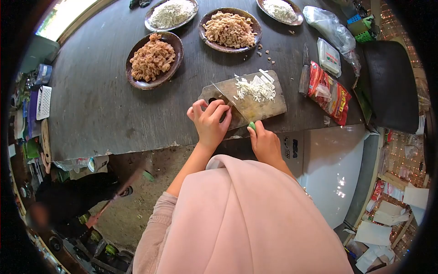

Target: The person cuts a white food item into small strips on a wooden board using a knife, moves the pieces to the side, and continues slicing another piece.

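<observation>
My right hand (267,145) is wrapped round the green handle of a knife (252,125). Its thin blade slants up and left across a wooden cutting board (273,108). Beside the blade, over the board's left end, my left hand (210,122) has its fingers curled, thumb and index finger close together; whatever they pinch is hidden. Chopped white strips (258,88) lie in a loose heap on the board's far right part, to the right of the blade.
Behind the board stand brown plates of chopped tan pieces (230,29) and reddish-brown pieces (153,58), plus plates of white shreds (172,13). Right are a red packet (329,93), a white pack (329,57) and a black chair (392,86). Another person (77,198) is at lower left.
</observation>
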Demonstrator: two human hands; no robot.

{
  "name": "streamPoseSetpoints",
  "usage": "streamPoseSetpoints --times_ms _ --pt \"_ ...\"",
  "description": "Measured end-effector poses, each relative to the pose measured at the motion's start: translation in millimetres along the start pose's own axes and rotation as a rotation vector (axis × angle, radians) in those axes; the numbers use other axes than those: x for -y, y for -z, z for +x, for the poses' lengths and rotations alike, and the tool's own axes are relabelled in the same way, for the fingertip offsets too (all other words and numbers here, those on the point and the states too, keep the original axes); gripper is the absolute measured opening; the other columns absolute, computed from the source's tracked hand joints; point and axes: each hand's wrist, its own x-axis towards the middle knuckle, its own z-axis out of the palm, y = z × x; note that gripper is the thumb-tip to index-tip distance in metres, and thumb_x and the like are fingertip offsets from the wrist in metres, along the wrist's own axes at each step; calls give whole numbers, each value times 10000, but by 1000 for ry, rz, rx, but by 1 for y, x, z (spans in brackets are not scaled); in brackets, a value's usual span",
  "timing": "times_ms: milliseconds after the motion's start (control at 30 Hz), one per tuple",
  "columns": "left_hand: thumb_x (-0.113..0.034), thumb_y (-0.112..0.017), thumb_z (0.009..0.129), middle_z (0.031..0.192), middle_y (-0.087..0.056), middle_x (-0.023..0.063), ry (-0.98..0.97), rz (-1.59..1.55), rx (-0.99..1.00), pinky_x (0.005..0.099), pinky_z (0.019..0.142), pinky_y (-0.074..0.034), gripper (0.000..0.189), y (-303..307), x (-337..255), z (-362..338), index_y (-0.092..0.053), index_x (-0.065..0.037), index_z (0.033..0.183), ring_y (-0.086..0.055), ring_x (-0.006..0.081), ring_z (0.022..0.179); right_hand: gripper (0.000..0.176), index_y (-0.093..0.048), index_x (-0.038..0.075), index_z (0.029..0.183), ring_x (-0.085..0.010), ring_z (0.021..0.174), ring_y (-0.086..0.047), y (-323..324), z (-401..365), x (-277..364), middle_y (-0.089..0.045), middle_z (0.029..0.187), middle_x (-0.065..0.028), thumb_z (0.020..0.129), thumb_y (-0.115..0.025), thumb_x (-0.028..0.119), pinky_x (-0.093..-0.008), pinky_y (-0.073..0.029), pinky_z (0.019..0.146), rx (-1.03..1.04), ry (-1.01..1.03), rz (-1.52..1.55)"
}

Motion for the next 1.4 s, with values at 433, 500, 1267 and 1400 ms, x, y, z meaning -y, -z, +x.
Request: streamPoseSetpoints --times_ms 433,500,1267,1400 --pt "-185 -815 746 1037 -703 -95 -10 3 -8 419 935 -289 164 0 0 -2 -719 -181 879 -496 228 1022 269 -486 67 938 -435 650 -668 -6 7 2 -662 681 -200 1033 -549 311 -546 -505 563 -62 35 -11" --pt "-184 -815 749 1031 -704 -97 -10 8 -11 417 932 -290 160 0 1 0 -718 -182 876 -496 227 1020 269 -490 65 938 -434 652 -668 -1 1 5 -658 674 -199 1033 -550 309 -541 -505 563 -24 23 -6" --pt "-188 -820 778 1034 -704 -130 -9 43 -15 404 927 -287 145 2 0 -7 -726 -198 889 -481 209 1034 267 -491 62 955 -445 662 -665 -1 -3 0 -668 692 -203 1035 -547 311 -557 -504 572 -4 20 -21" --pt "-188 -820 778 1033 -702 -129 -6 39 -10 405 929 -286 145 3 0 -8 -729 -199 890 -481 209 1035 267 -494 62 956 -447 663 -666 -6 4 1 -668 693 -208 1034 -546 313 -558 -501 565 -27 14 7"
